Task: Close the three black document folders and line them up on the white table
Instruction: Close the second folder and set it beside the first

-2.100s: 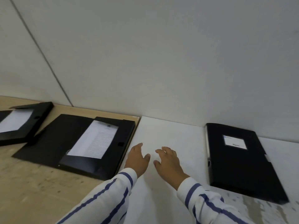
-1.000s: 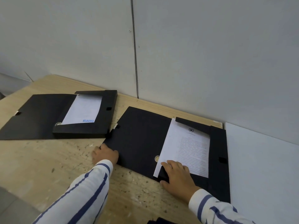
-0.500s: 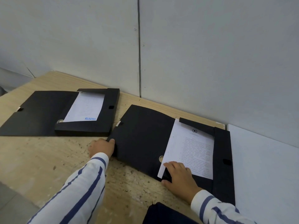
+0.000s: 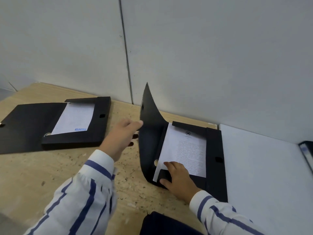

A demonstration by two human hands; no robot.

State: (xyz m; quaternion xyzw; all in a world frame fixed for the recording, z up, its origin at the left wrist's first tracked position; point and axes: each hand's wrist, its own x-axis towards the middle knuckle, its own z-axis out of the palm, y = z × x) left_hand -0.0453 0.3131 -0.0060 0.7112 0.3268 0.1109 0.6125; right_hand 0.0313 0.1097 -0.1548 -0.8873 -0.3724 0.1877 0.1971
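Note:
A black folder lies open on the wooden table, a printed sheet inside it. Its cover flap stands raised and curved, held at its left edge by my left hand. My right hand presses flat on the folder's near corner and the sheet's lower edge. A second black folder lies open to the left, holding a sheet stamped "REJECTED". The edge of a third black folder shows at the far right on the white table.
The wooden table abuts the white table on its right. A grey wall runs close behind both. A dark garment shows at the bottom edge.
My left hand has lifted the middle folder's cover from flat on the wood to standing upright. My right hand stays pressed on the folder's near corner. The view has shifted slightly right.

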